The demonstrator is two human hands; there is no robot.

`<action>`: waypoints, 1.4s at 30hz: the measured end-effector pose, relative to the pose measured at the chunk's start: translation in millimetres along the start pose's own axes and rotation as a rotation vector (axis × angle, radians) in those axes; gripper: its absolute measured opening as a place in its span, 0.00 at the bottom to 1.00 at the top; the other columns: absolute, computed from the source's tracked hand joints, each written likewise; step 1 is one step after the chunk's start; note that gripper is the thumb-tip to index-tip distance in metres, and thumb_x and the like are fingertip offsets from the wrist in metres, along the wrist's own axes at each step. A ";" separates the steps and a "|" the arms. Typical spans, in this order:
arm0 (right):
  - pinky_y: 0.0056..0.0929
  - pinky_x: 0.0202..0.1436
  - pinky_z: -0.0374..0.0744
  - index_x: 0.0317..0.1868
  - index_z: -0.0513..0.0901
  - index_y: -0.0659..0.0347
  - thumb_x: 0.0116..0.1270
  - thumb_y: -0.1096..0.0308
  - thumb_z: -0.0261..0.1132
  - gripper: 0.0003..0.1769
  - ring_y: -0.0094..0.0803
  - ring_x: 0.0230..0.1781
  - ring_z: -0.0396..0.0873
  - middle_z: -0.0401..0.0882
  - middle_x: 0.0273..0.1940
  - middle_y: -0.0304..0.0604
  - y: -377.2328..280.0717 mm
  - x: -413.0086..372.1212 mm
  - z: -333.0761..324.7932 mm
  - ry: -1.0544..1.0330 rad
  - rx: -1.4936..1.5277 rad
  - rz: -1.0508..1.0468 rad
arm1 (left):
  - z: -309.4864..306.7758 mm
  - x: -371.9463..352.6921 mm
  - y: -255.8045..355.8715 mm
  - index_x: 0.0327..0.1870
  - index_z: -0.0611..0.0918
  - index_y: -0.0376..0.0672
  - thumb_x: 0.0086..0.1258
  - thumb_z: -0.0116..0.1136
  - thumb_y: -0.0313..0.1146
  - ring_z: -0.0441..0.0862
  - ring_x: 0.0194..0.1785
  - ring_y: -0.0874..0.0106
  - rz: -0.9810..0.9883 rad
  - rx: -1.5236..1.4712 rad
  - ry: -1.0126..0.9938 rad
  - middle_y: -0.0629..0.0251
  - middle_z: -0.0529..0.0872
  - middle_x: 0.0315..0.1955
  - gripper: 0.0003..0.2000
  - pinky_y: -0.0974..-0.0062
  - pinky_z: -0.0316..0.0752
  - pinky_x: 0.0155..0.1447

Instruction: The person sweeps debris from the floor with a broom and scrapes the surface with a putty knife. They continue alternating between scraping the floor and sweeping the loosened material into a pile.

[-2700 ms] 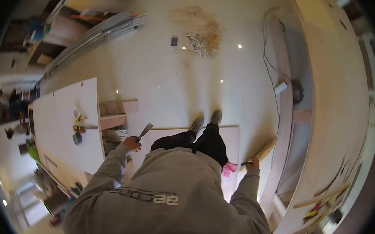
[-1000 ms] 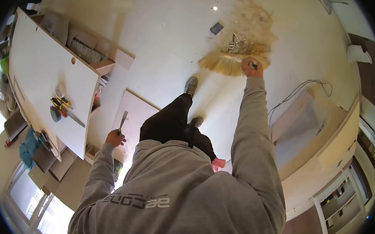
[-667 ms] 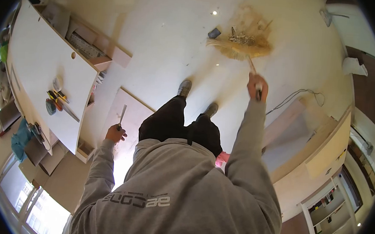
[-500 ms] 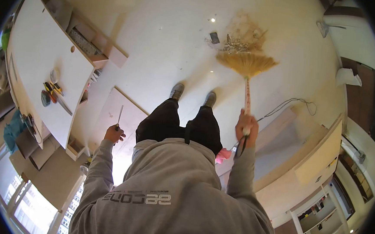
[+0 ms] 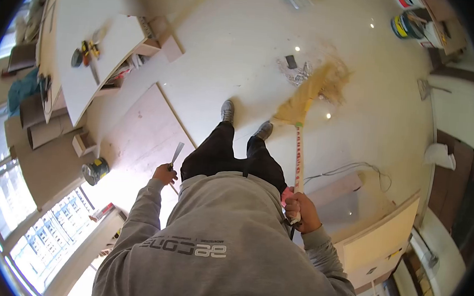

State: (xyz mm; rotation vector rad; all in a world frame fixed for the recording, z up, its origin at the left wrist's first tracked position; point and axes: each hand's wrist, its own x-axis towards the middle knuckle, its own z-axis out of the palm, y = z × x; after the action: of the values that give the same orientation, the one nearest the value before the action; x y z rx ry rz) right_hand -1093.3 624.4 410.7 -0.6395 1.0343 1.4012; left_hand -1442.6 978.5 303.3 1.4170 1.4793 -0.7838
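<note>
My right hand (image 5: 304,212) is wrapped round the lower end of the handle of a broom (image 5: 299,152). Its yellow bristles are fanned out and blurred on the floor, beside a heap of debris (image 5: 300,74) and brown dust. A small dark block (image 5: 291,61) lies at the heap's edge. My left hand (image 5: 165,174) grips a scraper (image 5: 177,152) by its handle, blade pointing up and away from me. Something pink (image 5: 287,195) shows near my right hand at my hip.
A white table (image 5: 73,15) with tools stands at the left. A flat board (image 5: 150,117) lies left of my feet, a bucket (image 5: 95,171) beyond it. A cable (image 5: 351,166) and a wooden panel (image 5: 385,230) are at the right. Paint buckets (image 5: 406,25) stand at the upper right.
The broom's bristles have swung nearer my feet and now slant beside the debris. My right hand is lower and closer to my body. My left hand has shifted right with the scraper, and the view has turned.
</note>
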 end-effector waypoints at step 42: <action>0.20 0.16 0.65 0.34 0.66 0.58 0.68 0.67 0.50 0.06 0.20 0.13 0.62 0.63 0.19 0.32 152.7 393.8 313.5 -0.326 -0.911 0.325 | -159.5 37.1 -257.8 0.35 0.73 0.37 0.62 0.53 0.29 0.80 0.19 0.70 -0.217 -0.669 0.141 0.57 0.85 0.25 0.06 0.75 0.67 0.15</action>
State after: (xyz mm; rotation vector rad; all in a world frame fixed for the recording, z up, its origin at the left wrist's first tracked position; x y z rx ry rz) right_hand -1228.9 1103.6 241.5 -0.8640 0.1920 2.1929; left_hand -1721.5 1102.5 293.2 0.8243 1.8029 -0.2617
